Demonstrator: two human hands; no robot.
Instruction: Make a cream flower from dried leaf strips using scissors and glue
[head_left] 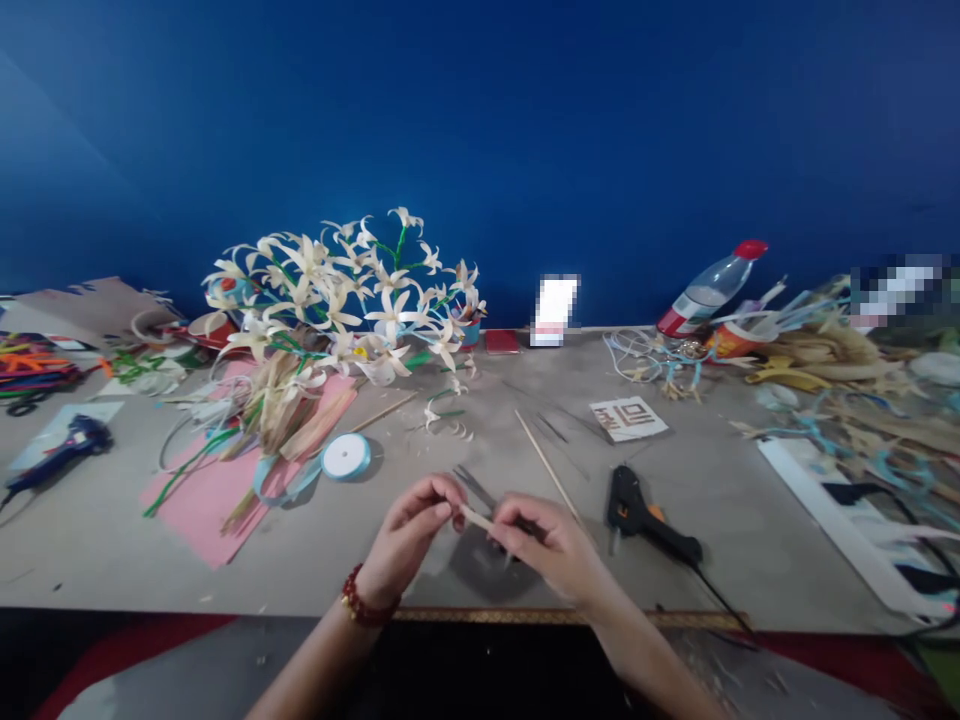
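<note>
L hand [409, 530] & R hand [551, 545], grips pinching pale strip [477, 518], ends hidden, grey tool [475, 486] nr R hand partly blocked

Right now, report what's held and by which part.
Left hand and right hand pinch opposite ends of a pale strip; whether the right also grips the grey tool is unclear.

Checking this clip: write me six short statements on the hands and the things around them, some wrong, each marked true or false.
1. The left hand and right hand both hold a thin pale strip. True.
2. The red bracelet is worn on the right. False: on the left.
3. A black glue gun lies right of the hands. True.
4. The ribbon spool is right of both hands. False: it is left of them.
5. White flowers stand before a blue wall. True.
6. The bottle has a green cap. False: its cap is red.
</note>
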